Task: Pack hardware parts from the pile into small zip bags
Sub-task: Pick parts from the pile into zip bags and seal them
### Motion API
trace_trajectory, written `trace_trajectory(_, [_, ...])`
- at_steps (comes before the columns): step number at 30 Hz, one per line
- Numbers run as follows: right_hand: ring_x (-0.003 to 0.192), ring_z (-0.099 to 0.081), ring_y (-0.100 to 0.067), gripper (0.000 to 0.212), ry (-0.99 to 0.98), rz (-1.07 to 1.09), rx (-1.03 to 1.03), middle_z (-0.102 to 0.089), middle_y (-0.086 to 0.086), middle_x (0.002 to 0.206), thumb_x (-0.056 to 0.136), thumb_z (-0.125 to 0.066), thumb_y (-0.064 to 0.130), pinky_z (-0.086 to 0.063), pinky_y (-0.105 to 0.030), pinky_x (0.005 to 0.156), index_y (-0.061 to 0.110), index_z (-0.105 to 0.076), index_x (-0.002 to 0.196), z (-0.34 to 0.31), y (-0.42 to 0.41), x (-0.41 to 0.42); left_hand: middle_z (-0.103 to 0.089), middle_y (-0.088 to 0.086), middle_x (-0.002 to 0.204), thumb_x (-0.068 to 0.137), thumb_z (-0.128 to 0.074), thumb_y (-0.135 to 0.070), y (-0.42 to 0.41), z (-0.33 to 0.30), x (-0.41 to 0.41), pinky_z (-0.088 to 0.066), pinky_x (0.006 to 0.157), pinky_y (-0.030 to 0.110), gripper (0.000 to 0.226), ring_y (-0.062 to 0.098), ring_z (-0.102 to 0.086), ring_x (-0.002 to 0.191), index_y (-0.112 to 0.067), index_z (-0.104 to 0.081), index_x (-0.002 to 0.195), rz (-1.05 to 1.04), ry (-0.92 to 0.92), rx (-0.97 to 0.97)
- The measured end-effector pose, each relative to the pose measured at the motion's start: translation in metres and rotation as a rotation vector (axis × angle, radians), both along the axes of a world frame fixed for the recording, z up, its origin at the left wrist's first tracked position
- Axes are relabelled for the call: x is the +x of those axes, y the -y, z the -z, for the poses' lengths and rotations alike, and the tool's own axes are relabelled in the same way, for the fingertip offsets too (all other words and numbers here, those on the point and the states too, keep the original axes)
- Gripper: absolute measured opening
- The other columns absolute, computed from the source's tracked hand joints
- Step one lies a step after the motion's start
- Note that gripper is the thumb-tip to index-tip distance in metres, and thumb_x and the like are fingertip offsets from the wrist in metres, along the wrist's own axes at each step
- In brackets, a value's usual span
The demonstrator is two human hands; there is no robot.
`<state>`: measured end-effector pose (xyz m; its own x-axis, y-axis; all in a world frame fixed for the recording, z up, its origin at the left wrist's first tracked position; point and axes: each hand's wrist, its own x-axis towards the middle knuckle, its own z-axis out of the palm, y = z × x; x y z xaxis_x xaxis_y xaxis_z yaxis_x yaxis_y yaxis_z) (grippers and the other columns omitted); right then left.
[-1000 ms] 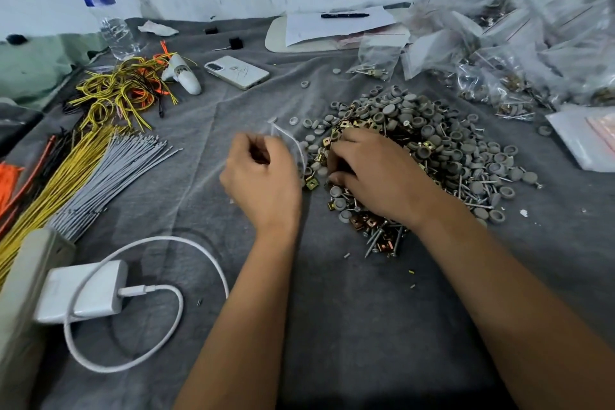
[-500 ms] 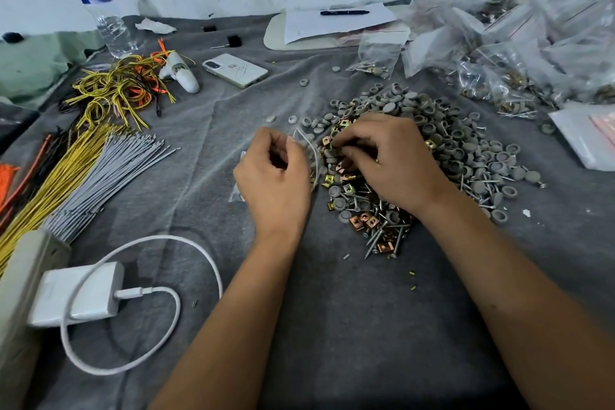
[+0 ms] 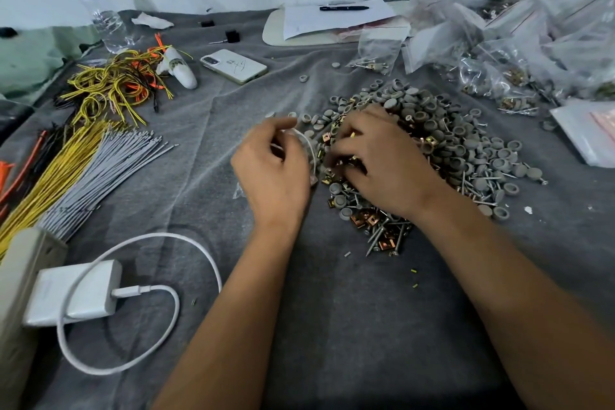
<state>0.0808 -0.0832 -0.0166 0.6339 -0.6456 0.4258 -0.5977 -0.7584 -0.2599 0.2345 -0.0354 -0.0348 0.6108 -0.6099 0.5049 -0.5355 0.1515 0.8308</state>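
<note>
- Grip first: our left hand (image 3: 274,173) has thumb and fingers curled round the mouth of a small clear zip bag (image 3: 307,151), pinching its rim so that it stays agape; the bag's body lies mostly hidden under the palm.
- Our right hand (image 3: 379,160) sits at three o'clock of the left, fingers bent down into the near-left edge of the pile (image 3: 432,150); we judge that they are picking at small pieces, but the fingertips are hidden and we cannot tell what, if anything, they pinch.
- The bag is thin, limp film; we expect it to be light and slippery and to fold shut unless held by the stiffer zip rim.
- The pile holds grey caps (image 3: 502,163), brass-coloured clips (image 3: 366,218) and screws (image 3: 377,238). They look hard and small, light singly, apt to roll or snag; the screw points could pierce the film.
- We would take caps by the rim and screws by the shank, a few at a time.
- Filled bags (image 3: 492,53) are heaped at one o'clock on the desk (image 3: 366,326); wire bundles (image 3: 83,173) lie at nine o'clock.
</note>
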Motion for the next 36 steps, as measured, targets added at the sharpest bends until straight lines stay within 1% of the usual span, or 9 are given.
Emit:
trace_trajectory(4, [0.116, -0.037, -0.020, 0.020, -0.223, -0.002, 0.044, -0.052, 0.004, 0.115, 0.093, -0.070, 0.035, -0.045, -0.042, 0.097, 0.037, -0.076, 0.112, -0.003, -0.003, 0.008, -0.069, -0.012, 0.073, 0.087, -0.058, -0.010, 0.000, -0.003, 0.000, -0.051, 0.066, 0.027, 0.024, 0.005, -0.060, 0.064, -0.021, -0.079, 0.092, -0.045, -0.120, 0.010])
trace_trajectory(11, [0.117, -0.036, -0.017, 0.018, -0.238, -0.040, 0.036, -0.053, 0.006, 0.115, 0.092, -0.070, 0.040, -0.039, -0.040, 0.102, 0.029, -0.071, 0.106, 0.001, -0.003, 0.007, -0.069, -0.014, 0.073, 0.088, -0.060, -0.006, 0.000, -0.003, -0.002, -0.048, 0.067, 0.022, 0.024, 0.001, -0.060, 0.065, -0.016, -0.080, 0.096, -0.012, -0.155, 0.029])
trace_trajectory(13, [0.111, -0.040, -0.015, 0.021, -0.074, -0.047, 0.059, -0.056, 0.005, 0.110, 0.094, -0.069, 0.036, -0.039, -0.034, 0.099, 0.019, -0.069, 0.106, 0.001, -0.003, 0.008, -0.071, -0.014, 0.074, 0.087, -0.058, -0.007, -0.001, -0.004, -0.003, -0.051, 0.069, 0.024, 0.026, 0.001, -0.062, 0.067, -0.018, -0.080, 0.095, 0.030, -0.156, 0.025])
trace_trajectory(16, [0.097, -0.057, -0.009, 0.014, 0.352, -0.025, 0.177, -0.065, 0.002, 0.102, 0.098, -0.068, 0.021, -0.051, -0.027, 0.086, 0.009, -0.068, 0.104, -0.003, -0.003, 0.006, -0.074, -0.014, 0.080, 0.084, -0.055, -0.011, -0.001, -0.005, -0.003, -0.056, 0.076, 0.030, 0.033, 0.003, -0.068, 0.075, -0.020, -0.081, 0.101, 0.120, -0.111, 0.036])
trace_trajectory(20, [0.062, -0.064, -0.008, 0.007, 0.685, -0.026, 0.397, -0.068, 0.003, 0.079, 0.102, -0.061, 0.010, -0.057, -0.028, 0.056, 0.008, -0.068, 0.104, -0.003, -0.003, 0.002, -0.062, -0.013, 0.059, 0.084, -0.061, -0.006, -0.001, -0.002, -0.004, -0.048, 0.064, 0.023, 0.033, 0.003, -0.058, 0.055, -0.020, -0.073, 0.111, 0.174, -0.084, 0.016])
trace_trajectory(24, [0.049, -0.064, -0.020, 0.007, 0.744, -0.021, 0.486, -0.070, -0.006, 0.069, 0.102, -0.060, 0.008, -0.052, -0.026, 0.051, 0.010, -0.067, 0.099, 0.000, 0.000, 0.004, -0.064, -0.011, 0.062, 0.083, -0.064, -0.006, 0.001, 0.000, -0.001, -0.048, 0.061, 0.027, 0.022, 0.008, -0.061, 0.056, -0.023, -0.065, 0.097, 0.184, -0.076, 0.003])
trace_trajectory(29, [0.057, -0.068, -0.035, 0.007, 0.804, -0.012, 0.619, -0.071, -0.004, 0.073, 0.102, -0.060, 0.008, -0.057, -0.035, 0.050, 0.010, -0.066, 0.098, 0.004, 0.004, 0.005, -0.074, -0.009, 0.081, 0.092, -0.064, -0.009, 0.002, 0.002, 0.001, -0.052, 0.067, 0.026, 0.023, 0.009, -0.068, 0.072, -0.023, -0.080, 0.102, 0.326, 0.014, 0.053])
trace_trajectory(32, [0.052, -0.066, -0.027, 0.006, 0.796, -0.028, 0.657, -0.069, -0.002, 0.068, 0.102, -0.060, 0.010, -0.054, -0.031, 0.049, 0.009, -0.066, 0.099, 0.004, 0.005, 0.005, -0.073, -0.012, 0.078, 0.094, -0.069, -0.022, 0.003, 0.003, 0.001, -0.049, 0.068, 0.023, 0.011, 0.009, -0.066, 0.074, -0.022, -0.080, 0.093, 0.378, 0.087, 0.067])
trace_trajectory(36, [0.055, -0.065, -0.021, 0.008, 0.819, -0.056, 0.697, -0.067, 0.000, 0.067, 0.102, -0.060, 0.006, -0.053, -0.026, 0.048, 0.009, -0.066, 0.098, 0.005, 0.004, 0.006, -0.065, -0.008, 0.069, 0.092, -0.069, -0.021, 0.004, 0.004, 0.002, -0.046, 0.062, 0.029, 0.008, 0.006, -0.057, 0.064, -0.020, -0.074, 0.086, 0.422, 0.094, 0.122])
